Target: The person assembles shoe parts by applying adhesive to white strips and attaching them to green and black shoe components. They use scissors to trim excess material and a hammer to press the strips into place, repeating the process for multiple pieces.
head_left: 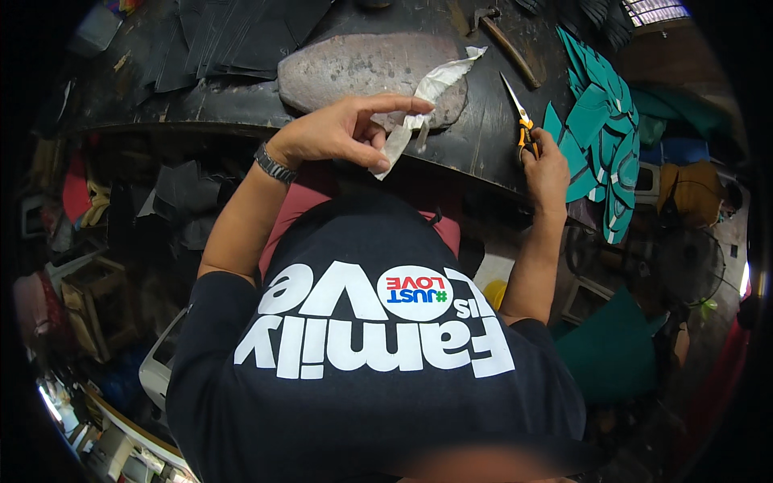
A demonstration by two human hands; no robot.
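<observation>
One pale strip (427, 101), one pair of scissors (519, 117)

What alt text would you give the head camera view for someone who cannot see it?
Seen from above, a person's left hand pinches a crumpled whitish strip of material over a flat grey stone slab, while the right hand holds orange-handled scissors on a dark workbench. Teal cut-out pieces lie stacked at the right.

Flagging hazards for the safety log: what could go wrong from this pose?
1. The right hand grips the scissors with the blades open and pointing away; a slip might nick the teal cut pieces.
2. The left hand only pinches the white strip, which could slide off the flat stone.
</observation>
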